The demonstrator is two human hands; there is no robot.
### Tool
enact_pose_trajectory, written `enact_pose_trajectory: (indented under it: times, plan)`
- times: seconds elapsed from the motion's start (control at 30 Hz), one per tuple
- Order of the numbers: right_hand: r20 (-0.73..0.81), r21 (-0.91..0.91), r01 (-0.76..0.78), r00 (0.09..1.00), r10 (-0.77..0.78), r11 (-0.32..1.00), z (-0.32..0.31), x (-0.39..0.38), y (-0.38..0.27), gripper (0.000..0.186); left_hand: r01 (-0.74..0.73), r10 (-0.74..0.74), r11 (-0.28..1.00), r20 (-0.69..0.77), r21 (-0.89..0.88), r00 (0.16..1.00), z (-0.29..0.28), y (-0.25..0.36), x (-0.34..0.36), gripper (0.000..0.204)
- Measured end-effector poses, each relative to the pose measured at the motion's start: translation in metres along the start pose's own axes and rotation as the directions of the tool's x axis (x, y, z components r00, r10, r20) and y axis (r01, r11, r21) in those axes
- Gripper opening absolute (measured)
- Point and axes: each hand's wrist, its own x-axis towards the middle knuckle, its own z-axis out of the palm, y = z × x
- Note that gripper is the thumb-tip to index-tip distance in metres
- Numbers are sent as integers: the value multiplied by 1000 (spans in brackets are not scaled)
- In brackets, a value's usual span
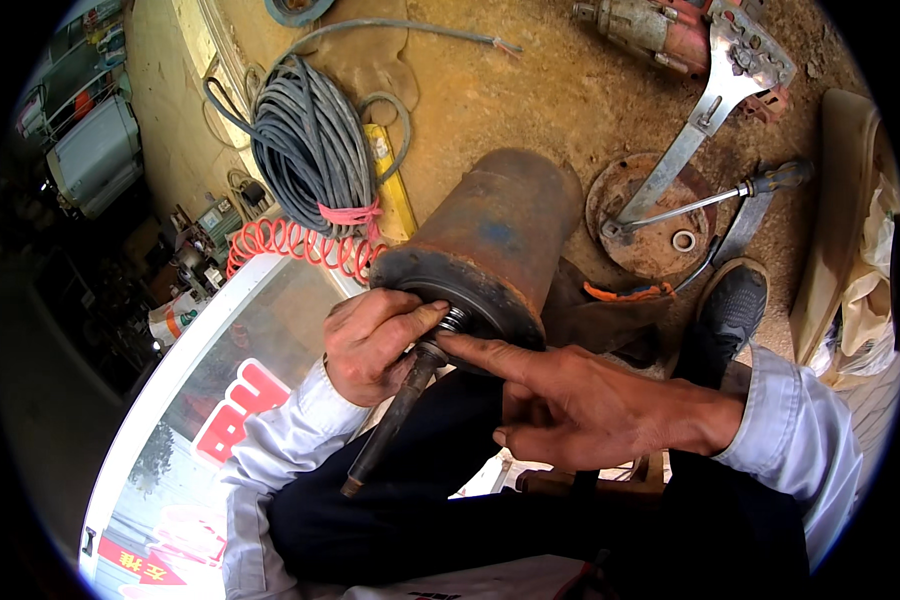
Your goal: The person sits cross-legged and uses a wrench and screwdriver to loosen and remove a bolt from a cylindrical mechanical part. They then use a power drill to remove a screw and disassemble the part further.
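A rusty cylindrical metal housing [495, 220] lies tilted over my legs, its dark flanged end toward me. A steel shaft [390, 430] sticks out of that end toward the lower left, with a shiny coiled spring [454, 320] around its base. My left hand [375, 345] is closed at the spring, thumb and fingertips pinched against it beside the shaft; what lies under the curled fingers is hidden. My right hand [590, 400] has its index finger stretched out to touch the spring and shaft collar, the other fingers loosely curled with nothing visible in them.
Coiled cable [305, 150], red air hose [280, 240] and a glass panel [160, 480] sit left. At right are a rusty disc [650, 175] with a small ring [683, 241], a flat metal tool [730, 70], screwdriver [780, 178], pliers [625, 292], red power tool [655, 40] and my shoe [730, 310].
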Motion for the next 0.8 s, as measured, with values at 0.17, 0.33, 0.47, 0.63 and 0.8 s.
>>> enact_pose_trajectory:
  times: [0.17,0.33,0.47,0.63,0.8]
  plan:
    - [29,-184,-52,998,59,982,3,-14,13,71,-5,5,1000,-24,19,1000,4,0,-1,40]
    - [-95,-238,36,994,-60,971,10,-12,15,71,-12,13,1000,-25,15,1000,4,-3,-2,37]
    - [-139,-117,46,988,-62,992,10,-9,9,77,4,-4,1000,0,23,1000,0,0,-1,37]
    - [-97,-106,64,993,-74,992,11,-5,8,83,-16,16,1000,9,16,1000,0,-2,-1,39]
    - [-88,-27,52,995,-55,998,13,-3,2,82,-18,18,1000,19,15,1000,-2,-1,0,40]
